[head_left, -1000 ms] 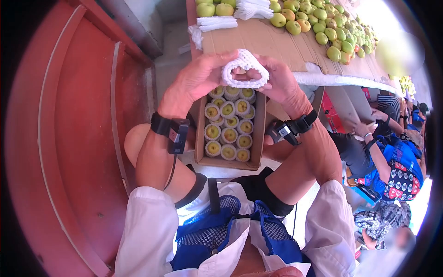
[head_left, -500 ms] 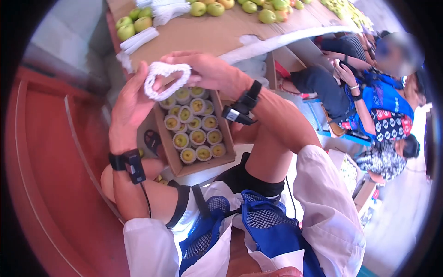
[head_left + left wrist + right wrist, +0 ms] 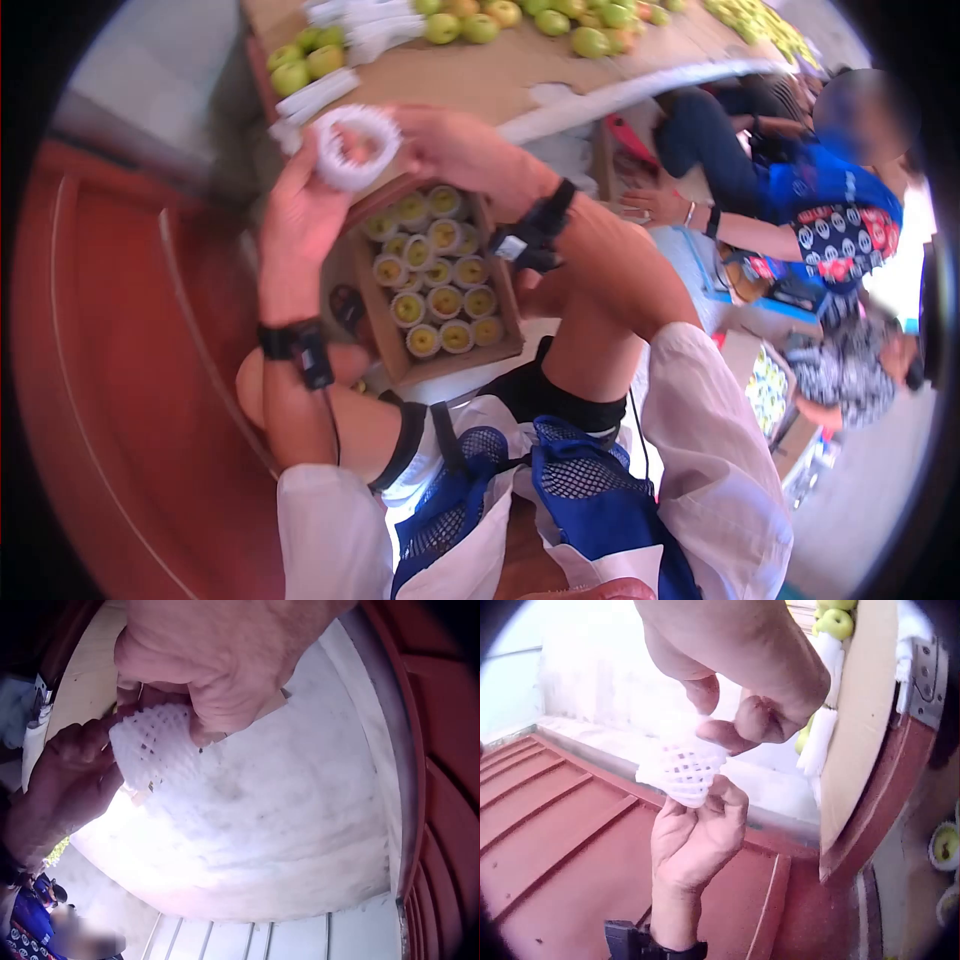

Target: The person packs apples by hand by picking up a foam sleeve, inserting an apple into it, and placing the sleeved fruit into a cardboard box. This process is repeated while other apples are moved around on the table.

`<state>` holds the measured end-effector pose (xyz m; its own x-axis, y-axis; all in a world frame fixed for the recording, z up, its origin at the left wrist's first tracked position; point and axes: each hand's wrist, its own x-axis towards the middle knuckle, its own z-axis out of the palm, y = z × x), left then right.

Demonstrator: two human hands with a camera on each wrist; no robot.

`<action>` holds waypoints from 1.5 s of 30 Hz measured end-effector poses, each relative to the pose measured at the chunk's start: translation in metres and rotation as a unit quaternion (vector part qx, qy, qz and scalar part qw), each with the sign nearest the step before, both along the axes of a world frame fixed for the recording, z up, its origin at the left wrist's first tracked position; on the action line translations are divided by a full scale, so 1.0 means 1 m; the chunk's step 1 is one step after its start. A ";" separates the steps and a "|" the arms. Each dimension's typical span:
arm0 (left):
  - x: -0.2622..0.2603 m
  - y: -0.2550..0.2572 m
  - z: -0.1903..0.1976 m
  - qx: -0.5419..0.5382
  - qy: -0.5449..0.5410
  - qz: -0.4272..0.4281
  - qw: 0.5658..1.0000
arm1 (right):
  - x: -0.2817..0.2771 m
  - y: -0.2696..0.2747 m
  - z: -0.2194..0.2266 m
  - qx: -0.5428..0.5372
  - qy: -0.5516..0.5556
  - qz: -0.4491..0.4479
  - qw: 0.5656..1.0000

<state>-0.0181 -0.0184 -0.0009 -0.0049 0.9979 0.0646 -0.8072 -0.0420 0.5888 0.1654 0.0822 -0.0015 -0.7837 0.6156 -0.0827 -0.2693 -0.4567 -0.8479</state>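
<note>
A white foam fruit net is held up between both hands over the far end of a carton, its round mouth toward the head camera. My left hand grips its left side; in the right wrist view the left fingers and thumb pinch the net's lower edge. From the other side my right hand holds it with bent fingers, partly hidden behind the net in the head view. The mesh looks stretched in the left wrist view. Inside the carton below, several green-yellow apples sit in white foam nets.
A cardboard-covered table ahead bears loose apples and stacked flat foam nets. A red panelled wall stands on the left. On the right sits another person in blue, near an open box.
The head view has turned, so hands and carton appear further left. The net's mouth, squeezed flatter earlier, is now rounder. Both hands keep holding it.
</note>
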 end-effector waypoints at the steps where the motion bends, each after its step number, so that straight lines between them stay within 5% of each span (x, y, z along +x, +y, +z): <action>1: -0.008 0.002 -0.004 -0.029 -0.015 0.037 0.999 | -0.005 -0.002 0.002 0.029 -0.039 -0.068 0.997; 4: -0.007 0.005 0.007 -0.041 0.054 0.111 0.991 | -0.004 0.000 0.007 0.162 -0.100 -0.200 0.961; 8: -0.007 0.011 0.008 -0.015 0.137 0.134 0.981 | -0.015 -0.011 0.016 0.347 -0.086 -0.245 0.901; 11: -0.002 0.011 0.013 -0.017 0.156 0.157 0.975 | -0.016 -0.021 0.023 0.504 -0.145 -0.238 0.817; 14: -0.001 0.011 0.012 -0.027 0.159 0.149 0.976 | -0.024 -0.023 0.017 0.592 -0.156 -0.270 0.743; 17: 0.005 0.016 0.013 -0.032 0.163 0.146 0.975 | -0.029 -0.020 0.009 0.619 -0.161 -0.286 0.714; 21: 0.005 0.024 0.016 -0.075 0.175 0.159 0.969 | -0.026 -0.012 0.011 0.541 -0.150 -0.282 0.778; 24: -0.006 0.022 0.018 -0.115 0.237 0.193 0.945 | -0.012 -0.001 0.030 0.237 -0.066 -0.149 0.958; 26: -0.013 0.021 0.015 -0.114 0.337 0.204 0.912 | -0.008 0.017 0.021 0.148 0.007 -0.062 0.987; 31: -0.004 0.026 0.018 -0.106 0.190 0.076 0.973 | -0.010 0.020 0.019 -0.012 0.083 0.035 0.996; 36: -0.002 0.021 0.021 -0.057 0.043 0.006 0.997 | -0.009 0.018 0.015 -0.034 0.100 0.104 0.989; 45: -0.015 0.015 0.030 -0.049 0.127 -0.013 0.991 | -0.006 0.014 0.041 0.049 0.076 0.146 0.985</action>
<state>-0.0335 -0.0034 0.0295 0.0241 0.9990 -0.0368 -0.6326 0.0438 0.7733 0.1590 0.0963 0.0393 -0.9272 0.3616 0.0979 -0.2659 -0.4513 -0.8518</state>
